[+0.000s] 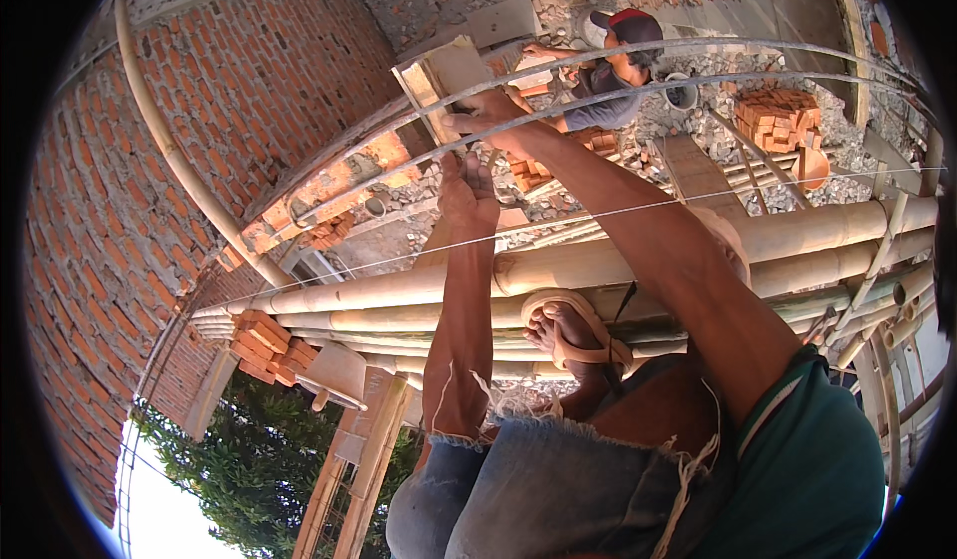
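At left, orange bricks [264, 345] sit stacked by the bamboo poles [399, 288]. Ahead of me, the wooden board [446, 69] stands tilted, its pale narrow edge slanting from upper left to lower right; I cannot tell its long axis. My left grip [469, 192] is half-curled below it, palm bare; my right grip [488, 121] reaches across its lower right side, how tightly closed I cannot tell.

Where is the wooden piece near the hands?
In the head view, the wooden piece is in the upper part, just left of centre, by the person's right hand and left of the co-worker.
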Motion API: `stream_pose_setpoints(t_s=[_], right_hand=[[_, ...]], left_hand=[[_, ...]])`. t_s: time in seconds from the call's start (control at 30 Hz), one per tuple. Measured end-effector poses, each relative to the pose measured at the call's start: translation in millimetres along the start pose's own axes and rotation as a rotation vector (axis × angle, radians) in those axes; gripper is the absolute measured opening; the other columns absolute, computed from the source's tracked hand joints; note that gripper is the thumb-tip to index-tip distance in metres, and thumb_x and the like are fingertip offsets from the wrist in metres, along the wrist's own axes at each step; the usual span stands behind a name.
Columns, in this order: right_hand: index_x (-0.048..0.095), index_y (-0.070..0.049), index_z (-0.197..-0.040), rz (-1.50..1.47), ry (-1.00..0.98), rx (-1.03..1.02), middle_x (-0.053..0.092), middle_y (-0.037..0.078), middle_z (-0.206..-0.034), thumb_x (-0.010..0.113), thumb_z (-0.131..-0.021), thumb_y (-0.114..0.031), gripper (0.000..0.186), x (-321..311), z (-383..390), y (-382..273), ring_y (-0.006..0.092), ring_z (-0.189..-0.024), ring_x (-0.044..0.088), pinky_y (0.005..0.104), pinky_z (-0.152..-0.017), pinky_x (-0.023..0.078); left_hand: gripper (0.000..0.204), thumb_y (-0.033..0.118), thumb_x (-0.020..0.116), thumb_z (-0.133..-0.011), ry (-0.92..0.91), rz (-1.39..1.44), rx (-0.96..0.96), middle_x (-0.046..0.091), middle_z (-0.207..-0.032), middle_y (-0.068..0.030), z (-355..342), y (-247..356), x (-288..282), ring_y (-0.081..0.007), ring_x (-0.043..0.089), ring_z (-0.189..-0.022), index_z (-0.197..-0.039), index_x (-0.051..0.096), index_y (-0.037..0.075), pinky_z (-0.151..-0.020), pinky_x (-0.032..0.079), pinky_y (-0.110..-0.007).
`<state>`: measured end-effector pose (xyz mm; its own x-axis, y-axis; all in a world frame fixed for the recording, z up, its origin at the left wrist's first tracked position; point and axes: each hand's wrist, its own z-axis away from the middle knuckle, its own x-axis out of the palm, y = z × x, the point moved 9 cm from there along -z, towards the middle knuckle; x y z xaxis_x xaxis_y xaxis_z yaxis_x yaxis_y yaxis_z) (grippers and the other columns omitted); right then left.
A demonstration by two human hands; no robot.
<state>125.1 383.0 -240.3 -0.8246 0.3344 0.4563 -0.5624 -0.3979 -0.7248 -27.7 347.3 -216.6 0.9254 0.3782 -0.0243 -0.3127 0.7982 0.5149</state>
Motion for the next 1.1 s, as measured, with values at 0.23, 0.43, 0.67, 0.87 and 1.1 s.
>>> stream_pose_setpoints(t_s=[0.23,0.43,0.67,0.87,1.1], right_hand=[[0.062,0.001,-0.131,0.035,0.004,0.043,0.069,0.018,-0.117,0.071,-0.092,-0.03,0.05,-1.9,3.6,-1.2,0.0226,-0.103,0.062,0.0399,-0.091,0.048],[0.061,0.001,-0.133,0.049,0.018,-0.009,0.07,0.017,-0.116,0.07,-0.093,-0.031,0.051,-1.3,0.1,-1.0,0.0213,-0.102,0.062,0.0392,-0.09,0.048],[0.061,0.001,-0.132,-0.006,0.003,0.011,0.07,0.015,-0.113,0.069,-0.094,-0.03,0.049,-1.7,0.1,4.8,0.0188,-0.099,0.062,0.0374,-0.088,0.049],[0.062,0.001,-0.131,-0.033,0.033,0.052,0.07,0.016,-0.113,0.068,-0.095,-0.029,0.047,-2.1,0.7,11.3,0.0205,-0.1,0.062,0.0385,-0.089,0.048],[0.062,0.001,-0.13,-0.027,0.024,-0.005,0.07,0.017,-0.112,0.066,-0.096,-0.026,0.044,0.8,-0.4,8.0,0.0209,-0.099,0.062,0.039,-0.088,0.048]], left_hand=[[0.02,0.027,0.067,-0.099,-0.044,0.027,0.009,0.066,-0.093,-0.0008,-0.6,-1.5,0.2,-0.0075,0.064,-0.079,-0.111,0.065,0.011,-0.065,0.055,-0.021],[0.018,0.025,0.068,-0.098,-0.044,0.042,0.005,0.069,-0.091,-0.0011,-3.0,-2.8,0.2,-0.0071,0.065,-0.077,-0.109,0.067,0.01,-0.066,0.055,-0.02],[0.018,0.024,0.069,-0.097,-0.007,0.025,-0.012,0.069,-0.092,-0.0012,-4.6,-2.9,-2.8,-0.008,0.065,-0.077,-0.109,0.067,0.01,-0.067,0.056,-0.021],[0.016,0.025,0.07,-0.097,-0.002,-0.013,-0.041,0.066,-0.095,0.0028,-8.5,-3.7,-5.0,-0.0074,0.064,-0.084,-0.109,0.068,0.014,-0.069,0.056,-0.022],[0.016,0.024,0.069,-0.097,-0.013,-0.023,-0.029,0.066,-0.097,0.0025,-8.4,-2.6,-3.6,-0.0072,0.064,-0.085,-0.109,0.066,0.013,-0.071,0.055,-0.021]])
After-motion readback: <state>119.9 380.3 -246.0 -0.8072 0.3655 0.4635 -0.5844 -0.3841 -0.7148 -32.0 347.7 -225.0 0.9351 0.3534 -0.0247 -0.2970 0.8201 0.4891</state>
